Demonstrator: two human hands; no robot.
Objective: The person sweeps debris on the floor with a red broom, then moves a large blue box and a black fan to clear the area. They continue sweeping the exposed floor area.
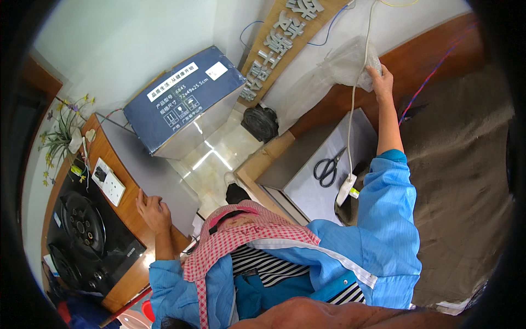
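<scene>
My right hand (382,82), at the upper right, grips a clear bubble-wrap bundle (349,61), whose long translucent tail hangs down to the left. My left hand (154,211) rests at the edge of the wooden counter (131,189), fingers slightly apart, with nothing held in it. Beside that hand a white power socket panel (111,187) lies on the counter, near a black gas hob (82,228). Black-handled scissors (328,167) lie on a grey cabinet top (314,189). Next to them a white power strip (346,189) stands with its cable running up past my right hand.
A large blue and white carton (185,98) stands ahead on the tiled floor. Behind it leans a wooden signboard (279,37) with raised characters. A black coiled bundle (259,122) lies near the wall. An artificial plant (65,135) is at the left; brown cloth (456,185) covers the right side.
</scene>
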